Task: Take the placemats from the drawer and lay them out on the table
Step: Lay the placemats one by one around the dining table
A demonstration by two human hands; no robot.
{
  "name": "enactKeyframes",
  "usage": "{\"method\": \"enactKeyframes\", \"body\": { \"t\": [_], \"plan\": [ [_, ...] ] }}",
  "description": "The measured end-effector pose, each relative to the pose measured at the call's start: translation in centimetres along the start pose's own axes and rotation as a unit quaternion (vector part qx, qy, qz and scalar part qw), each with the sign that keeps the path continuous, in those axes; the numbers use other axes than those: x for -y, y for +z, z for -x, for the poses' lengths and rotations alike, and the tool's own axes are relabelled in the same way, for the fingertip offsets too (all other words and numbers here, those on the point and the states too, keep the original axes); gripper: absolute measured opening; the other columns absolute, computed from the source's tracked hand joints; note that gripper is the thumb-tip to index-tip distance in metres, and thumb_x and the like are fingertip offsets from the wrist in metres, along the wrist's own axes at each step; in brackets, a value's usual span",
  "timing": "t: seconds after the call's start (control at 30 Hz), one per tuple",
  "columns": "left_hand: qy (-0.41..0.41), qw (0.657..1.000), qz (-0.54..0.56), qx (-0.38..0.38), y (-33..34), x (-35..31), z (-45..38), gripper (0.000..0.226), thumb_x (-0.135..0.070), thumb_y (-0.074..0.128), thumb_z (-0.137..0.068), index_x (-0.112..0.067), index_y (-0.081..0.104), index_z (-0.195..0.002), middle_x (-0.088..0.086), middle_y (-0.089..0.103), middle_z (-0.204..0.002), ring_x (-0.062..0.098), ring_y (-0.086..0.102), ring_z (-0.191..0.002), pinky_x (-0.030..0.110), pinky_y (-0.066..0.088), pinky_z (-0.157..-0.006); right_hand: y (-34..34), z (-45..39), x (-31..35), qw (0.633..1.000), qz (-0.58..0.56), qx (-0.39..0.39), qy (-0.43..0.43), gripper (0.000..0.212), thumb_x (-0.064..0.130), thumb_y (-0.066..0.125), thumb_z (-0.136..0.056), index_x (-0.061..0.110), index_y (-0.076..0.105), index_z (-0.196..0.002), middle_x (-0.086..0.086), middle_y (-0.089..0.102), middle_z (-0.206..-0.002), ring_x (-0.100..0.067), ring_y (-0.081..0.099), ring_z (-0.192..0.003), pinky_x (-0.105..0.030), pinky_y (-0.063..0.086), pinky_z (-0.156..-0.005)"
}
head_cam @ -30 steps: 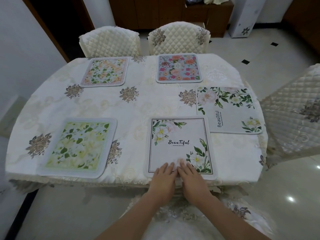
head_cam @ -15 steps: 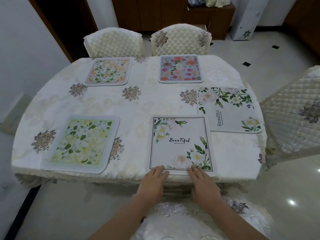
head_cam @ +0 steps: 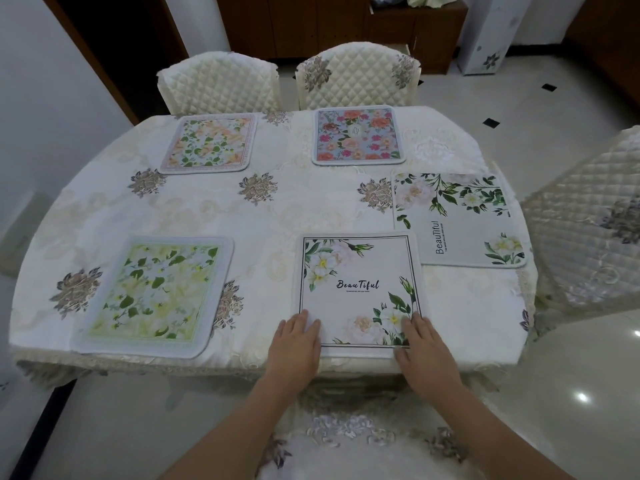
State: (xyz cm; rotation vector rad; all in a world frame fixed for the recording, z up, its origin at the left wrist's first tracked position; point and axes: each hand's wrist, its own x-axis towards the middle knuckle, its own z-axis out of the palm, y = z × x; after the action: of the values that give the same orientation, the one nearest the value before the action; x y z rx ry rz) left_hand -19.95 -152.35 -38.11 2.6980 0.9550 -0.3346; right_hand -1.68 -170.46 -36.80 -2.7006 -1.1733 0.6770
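Head view, tabletop (head_cam: 277, 216): oval, under a cream embroidered cloth; five placemats lie flat on it.
Head view, near placemat (head_cam: 358, 292): white, flowered, printed "Beautiful", black border; it sits at the near edge in front of you.
Left hand (head_cam: 294, 344): your fingers lie straight and flat on the near left corner of that mat; grip open, nothing held.
Right hand (head_cam: 426, 348): your fingers lie straight on the near right corner of the same mat; grip open, nothing held.
Green-leaf placemat (head_cam: 156, 294): near left, well apart from your hands.
Right-end placemat (head_cam: 457, 220): turned sideways, its corner just beside the near mat's far right corner.
Far placemats: peach-flowered placemat (head_cam: 211, 142) on the left, pink-and-blue placemat (head_cam: 358, 135) on the right.
Chairs: two quilted chairs (head_cam: 356, 77) stand behind the far edge.
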Motion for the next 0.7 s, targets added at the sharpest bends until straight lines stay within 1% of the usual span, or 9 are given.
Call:
{"method": "enactKeyframes", "body": {
  "t": [0.13,0.23,0.33,0.47,0.5,0.6,0.7],
  "plan": [
    [0.003,1.0,0.005,-0.002,-1.1,0.7,-3.4,0.049,-0.036,0.024,-0.103,-0.023,0.028,-0.151,0.008,0.016,-0.161,0.024,0.016,-0.147,0.04,0.012,-0.121,-1.3,-3.9,-0.1,1.0,-0.014,0.0,0.001,0.06,0.035,0.033,-0.1,0.015,0.014,-0.154,-0.007,0.006,-0.162,-0.022,0.004,-0.149,-0.034,0.011,-0.121],
    [0.001,1.0,0.012,0.002,-1.9,0.8,-5.9,0.049,-0.035,0.026,-0.103,-0.023,0.029,-0.15,0.007,0.017,-0.161,0.024,0.016,-0.147,0.041,0.016,-0.12,-2.5,-6.7,-0.2,1.0,-0.027,0.001,0.003,0.059,0.033,0.037,-0.1,0.015,0.018,-0.153,-0.009,0.009,-0.162,-0.024,0.005,-0.149,-0.036,0.014,-0.121],
    [-0.001,1.0,0.013,0.004,-2.6,0.6,-7.8,0.049,-0.034,0.029,-0.103,-0.023,0.028,-0.15,0.006,0.017,-0.161,0.024,0.015,-0.147,0.041,0.018,-0.119,-3.2,-8.8,-0.1,0.999,-0.03,0.01,0.007,0.059,0.032,0.039,-0.099,0.014,0.019,-0.152,-0.01,0.007,-0.162,-0.025,0.004,-0.149,-0.037,0.015,-0.12],
    [-0.008,1.0,0.019,-0.002,-3.0,-0.1,-9.0,0.049,-0.033,0.032,-0.101,-0.023,0.032,-0.149,0.006,0.021,-0.16,0.025,0.019,-0.145,0.041,0.024,-0.116,-4.0,-10.4,-0.1,0.997,-0.068,-0.005,0.028,0.056,0.03,0.043,-0.097,0.017,0.027,-0.149,-0.006,0.009,-0.161,-0.024,0.009,-0.148,-0.041,0.028,-0.114],
    [-0.013,1.0,0.023,-0.002,-3.0,-0.2,-9.1,0.048,-0.032,0.034,-0.1,-0.023,0.034,-0.148,0.006,0.022,-0.159,0.026,0.02,-0.144,0.041,0.026,-0.114,-4.1,-10.6,-0.1,0.996,-0.08,-0.01,0.034,0.055,0.029,0.044,-0.096,0.017,0.029,-0.148,-0.006,0.009,-0.161,-0.024,0.01,-0.147,-0.04,0.029,-0.113],
    [-0.028,0.999,0.024,0.009,-3.3,-0.7,-9.3,0.047,-0.03,0.036,-0.099,-0.022,0.035,-0.145,0.005,0.023,-0.158,0.025,0.022,-0.142,0.039,0.031,-0.11,-3.8,-10.6,-0.5,0.996,-0.079,-0.006,0.031,0.059,0.029,0.046,-0.096,0.017,0.025,-0.15,-0.006,0.007,-0.161,-0.025,0.01,-0.147,-0.04,0.025,-0.115],
    [-0.035,0.999,0.008,0.014,-3.8,-1.1,-9.8,0.042,-0.032,0.037,-0.098,-0.019,0.042,-0.138,0.005,0.032,-0.151,0.026,0.031,-0.134,0.037,0.036,-0.103,-3.7,-10.7,-1.0,0.999,-0.044,-0.007,0.008,0.062,0.031,0.044,-0.097,0.017,0.02,-0.152,-0.007,0.006,-0.161,-0.026,0.011,-0.147,-0.039,0.022,-0.118]
  ]
}}
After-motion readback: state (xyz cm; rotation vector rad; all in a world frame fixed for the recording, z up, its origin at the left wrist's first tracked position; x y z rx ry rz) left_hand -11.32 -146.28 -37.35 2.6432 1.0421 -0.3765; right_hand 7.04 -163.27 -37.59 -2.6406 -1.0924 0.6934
